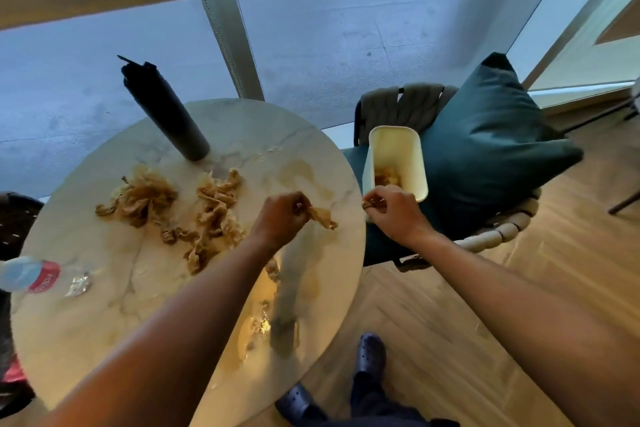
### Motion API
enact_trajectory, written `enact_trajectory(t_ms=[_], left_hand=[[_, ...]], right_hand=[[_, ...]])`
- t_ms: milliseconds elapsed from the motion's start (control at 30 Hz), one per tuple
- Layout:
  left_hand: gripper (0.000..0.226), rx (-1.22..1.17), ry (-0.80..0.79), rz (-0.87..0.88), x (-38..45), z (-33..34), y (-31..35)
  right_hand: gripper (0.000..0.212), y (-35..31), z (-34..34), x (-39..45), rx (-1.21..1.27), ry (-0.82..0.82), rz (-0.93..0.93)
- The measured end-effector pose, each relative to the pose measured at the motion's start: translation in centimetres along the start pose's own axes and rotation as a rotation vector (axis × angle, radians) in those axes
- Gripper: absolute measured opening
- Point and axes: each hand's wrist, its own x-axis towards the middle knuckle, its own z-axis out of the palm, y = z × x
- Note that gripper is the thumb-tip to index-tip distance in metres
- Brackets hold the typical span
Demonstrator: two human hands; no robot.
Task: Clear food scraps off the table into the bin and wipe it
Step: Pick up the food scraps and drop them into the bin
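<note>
**Two hands lifting food scraps beside a cream bin**

Head view: A round, pale, marble-patterned surface [104,340] fills the left half of the picture, smeared with brownish stains. The landmark is a small cream bin [398,149], rectangular with rounded corners, standing on a chair seat just past the surface's right edge; some tan scraps already lie inside it.

The left hand [282,215], to the left of the bin and above the surface, has its fingers curled and pinches a limp, tan, crumpled strip of food [323,217] that dangles toward the bin. The right hand [391,210] is at the bin's near rim, its fingers curled around a small brown scrap [369,204].

Farther left of the bin, two heaps of scraps [180,208] lie on the surface: thin, wrinkled, beige-brown pieces, like torn wrappers or peelings, loosely tangled.

Well left of the bin stands a tall dark bottle [166,114]. At the surface's far left edge lies a clear plastic bottle with a red label [31,276], beside a crumpled bit of foil [79,284]. A teal cushion [491,146] leans right of the bin.
</note>
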Motion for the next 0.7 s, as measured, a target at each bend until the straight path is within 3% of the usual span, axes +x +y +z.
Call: enact_trajectory(t_ms=[400,600,700], left_hand=[[0.011,-0.098,-0.072,0.168,11.2,7.5,8.7],[0.05,-0.077,-0.075,0.097,14.5,9.9,11.1],[0.048,-0.037,-0.093,0.085,14.6,10.5,10.8]], right_hand=[[0.016,7.9,-6.3,4.3,-0.018,0.186,0.129],[0.055,9.9,-7.4,6.9,0.023,0.114,0.144],[0.057,10.5,-7.4,7.3,-0.004,0.047,0.14]])
